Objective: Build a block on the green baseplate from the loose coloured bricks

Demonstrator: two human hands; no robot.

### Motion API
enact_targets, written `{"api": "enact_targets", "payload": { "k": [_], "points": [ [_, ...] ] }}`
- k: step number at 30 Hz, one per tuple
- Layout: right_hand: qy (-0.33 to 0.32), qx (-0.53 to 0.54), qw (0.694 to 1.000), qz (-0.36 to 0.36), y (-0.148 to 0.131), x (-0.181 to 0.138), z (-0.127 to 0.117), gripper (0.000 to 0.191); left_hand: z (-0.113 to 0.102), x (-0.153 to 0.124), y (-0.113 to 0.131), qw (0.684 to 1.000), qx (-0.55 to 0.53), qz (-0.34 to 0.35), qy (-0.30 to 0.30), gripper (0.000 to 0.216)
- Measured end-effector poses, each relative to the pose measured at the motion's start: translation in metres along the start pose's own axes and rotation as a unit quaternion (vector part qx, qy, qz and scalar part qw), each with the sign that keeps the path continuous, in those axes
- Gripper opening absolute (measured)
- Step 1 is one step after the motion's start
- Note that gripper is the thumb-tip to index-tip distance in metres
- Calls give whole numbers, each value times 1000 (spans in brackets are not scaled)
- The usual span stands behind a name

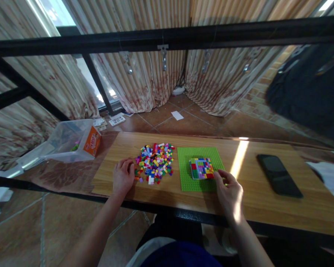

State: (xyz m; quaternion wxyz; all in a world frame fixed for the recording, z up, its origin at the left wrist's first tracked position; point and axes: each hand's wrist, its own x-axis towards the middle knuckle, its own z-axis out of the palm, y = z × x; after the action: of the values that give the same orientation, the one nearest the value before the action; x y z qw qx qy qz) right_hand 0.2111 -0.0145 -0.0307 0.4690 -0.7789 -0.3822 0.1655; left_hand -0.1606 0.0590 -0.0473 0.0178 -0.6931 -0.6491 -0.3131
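A pile of small multicoloured toy bricks (157, 161) lies on the wooden table. At its left edge rests my left hand (123, 176), fingers curled; what they hold, if anything, is hidden. To the right of the pile is a green studded baseplate (185, 181). It carries a roughly rectangular block of colourful bricks (202, 168). My right hand (230, 189) is at the lower right corner of that block, thumb and fingertips pinched together close to its edge. Whatever is between those fingertips is too small to make out.
A black phone (280, 175) lies on the table's right side. Beyond the left end stands a clear plastic box (69, 142) with an orange label. A black metal bar (183, 37) crosses above the far side, in front of curtains (158, 78).
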Motion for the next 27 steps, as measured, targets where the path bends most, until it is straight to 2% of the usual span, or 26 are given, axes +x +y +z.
{"api": "enact_targets", "payload": {
  "k": [5,12,20,24,27],
  "points": [
    [-15,-89,996,16,-11,-3,3,57,-1,0,1,1000,-1,2,-2,31],
    [-4,-126,992,-22,-14,-7,9,54,1,0,0,1000,4,-4,0,32],
    [-6,-120,991,-68,-10,-10,16,51,-1,0,2,1000,3,-1,-3,30],
    [-28,-106,993,-35,-10,-8,12,50,-1,-1,2,1000,2,-1,-4,31],
    [17,-30,999,-4,-4,-4,5,48,-2,0,2,1000,2,-3,-4,32]
  ]
}}
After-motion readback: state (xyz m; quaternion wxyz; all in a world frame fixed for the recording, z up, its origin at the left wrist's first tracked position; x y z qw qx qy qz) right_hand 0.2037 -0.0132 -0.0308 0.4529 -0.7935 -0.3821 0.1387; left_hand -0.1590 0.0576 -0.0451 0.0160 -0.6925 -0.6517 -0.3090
